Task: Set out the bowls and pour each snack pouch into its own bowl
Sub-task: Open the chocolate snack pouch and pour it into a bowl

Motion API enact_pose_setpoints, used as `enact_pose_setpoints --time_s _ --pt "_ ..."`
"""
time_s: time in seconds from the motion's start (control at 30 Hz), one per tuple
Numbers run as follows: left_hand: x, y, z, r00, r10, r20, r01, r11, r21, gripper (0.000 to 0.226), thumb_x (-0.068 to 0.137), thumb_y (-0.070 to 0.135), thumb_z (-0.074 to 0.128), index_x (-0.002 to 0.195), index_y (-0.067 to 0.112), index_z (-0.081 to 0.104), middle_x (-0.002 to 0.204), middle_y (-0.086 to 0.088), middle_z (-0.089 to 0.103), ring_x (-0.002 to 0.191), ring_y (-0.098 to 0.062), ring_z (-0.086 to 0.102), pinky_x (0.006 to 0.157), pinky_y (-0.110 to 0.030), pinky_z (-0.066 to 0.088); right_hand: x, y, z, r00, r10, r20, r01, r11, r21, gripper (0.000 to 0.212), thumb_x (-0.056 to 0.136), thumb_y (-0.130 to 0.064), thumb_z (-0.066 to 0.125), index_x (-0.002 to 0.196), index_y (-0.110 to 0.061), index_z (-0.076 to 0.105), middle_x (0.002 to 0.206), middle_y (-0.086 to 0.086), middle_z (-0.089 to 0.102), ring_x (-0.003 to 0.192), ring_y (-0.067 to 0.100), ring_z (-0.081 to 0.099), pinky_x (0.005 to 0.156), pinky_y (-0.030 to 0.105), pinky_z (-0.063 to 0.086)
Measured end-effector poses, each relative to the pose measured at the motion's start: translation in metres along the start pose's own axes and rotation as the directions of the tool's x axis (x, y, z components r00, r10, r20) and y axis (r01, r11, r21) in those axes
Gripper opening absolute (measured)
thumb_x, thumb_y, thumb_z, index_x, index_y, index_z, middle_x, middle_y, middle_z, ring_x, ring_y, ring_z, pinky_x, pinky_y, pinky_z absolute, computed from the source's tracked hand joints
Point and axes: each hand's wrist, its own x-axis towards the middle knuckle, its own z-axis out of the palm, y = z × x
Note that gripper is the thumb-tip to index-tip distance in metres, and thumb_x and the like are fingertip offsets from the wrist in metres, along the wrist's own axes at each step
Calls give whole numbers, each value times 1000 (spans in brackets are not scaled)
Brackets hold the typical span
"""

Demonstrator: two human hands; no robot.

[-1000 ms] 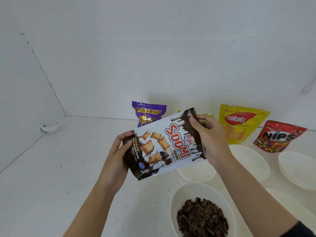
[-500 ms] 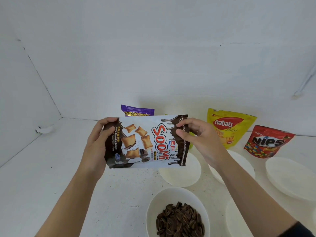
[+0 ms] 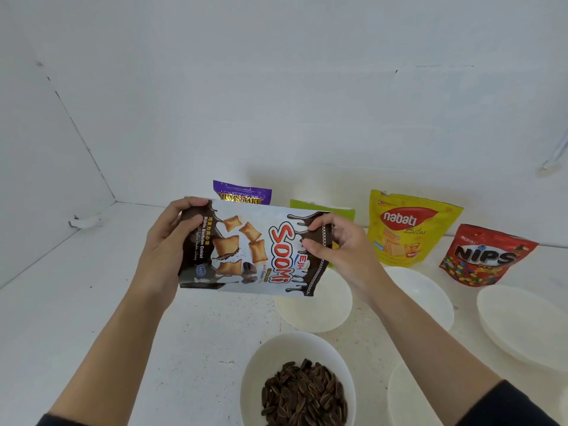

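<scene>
1. The snack pouch was tilted a sec ago; now it's level and turned sideways, held in the air over the middle of the counter.
2. Left hand grips its bottom end, fingers curled round it.
3. Right hand pinches the top seal strip.
4. The bowl of seeds sits at the near edge, and an empty bowl is under the pouch's right end.

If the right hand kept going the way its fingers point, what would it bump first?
The white and brown Soomi snack pouch: the right hand points left and pinches that pouch's dark top end. Beyond it, probably the left hand holding the other end, though depth is hard to judge.
</scene>
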Motion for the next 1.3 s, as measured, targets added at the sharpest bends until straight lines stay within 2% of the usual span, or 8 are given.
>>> enact_pose_setpoints --time_s 0.2,0.37,0.5,0.6,0.77,0.97,1.1,1.3 --pt "8 1 5 1000 23 20 -25 997 74 29 104 10 49 109 28 70 106 13 74 91 -4 72 67 -20 60 5 20 1 1000 6 -20 -5 1000 19 25 82 -1 80 91 -17 64 105 13 75 94 29 75 74 42 62" --pt "11 -7 8 1000 -11 10 10 995 103 28 105 15 51 109 33 71 114 9 73 103 -14 71 70 -29 61 4 34 0 999 44 -32 -42 997 59 25 82 0 80 89 -18 64 106 15 73 95 30 74 70 36 60" --pt "12 -11 8 999 -37 12 35 990 139 28 105 18 52 110 37 71 121 4 70 114 -25 67 86 -46 60 2 37 1 997 69 -30 -67 994 81 23 83 1 78 93 -12 62 101 11 74 90 25 74 67 30 60" --pt "12 -10 8 999 -43 1 43 988 146 27 105 19 52 110 39 70 121 4 70 114 -27 67 81 -42 60 3 36 2 996 85 -38 -82 993 86 23 83 0 78 96 -11 62 106 13 73 92 26 74 67 30 60" --pt "12 -2 5 999 -35 -26 37 995 93 28 105 17 51 109 36 71 106 10 75 100 -16 71 77 -36 60 11 25 5 999 37 -28 -35 998 52 23 84 -3 79 94 -15 63 108 12 74 94 25 75 68 33 61" --pt "16 19 3 1000 20 -21 -19 998 57 26 104 16 52 110 33 71 114 -3 73 103 -23 69 91 -50 55 19 3 9 998 -62 -27 64 995 72 20 85 -4 77 95 -14 62 106 8 75 96 23 74 72 38 63" --pt "18 28 6 998 64 14 -65 994 87 24 103 17 55 111 34 72 110 0 73 99 -22 70 84 -44 58 18 4 9 998 -46 -42 50 994 93 25 82 -6 81 97 -12 61 110 14 74 98 25 73 69 36 62" --pt "16 29 12 990 98 99 -115 975 188 23 102 25 59 118 38 69 118 -1 70 109 -28 70 81 -52 62 10 26 9 996 40 -77 -30 991 130 28 82 -5 81 92 -14 57 109 14 73 96 25 74 68 33 60"
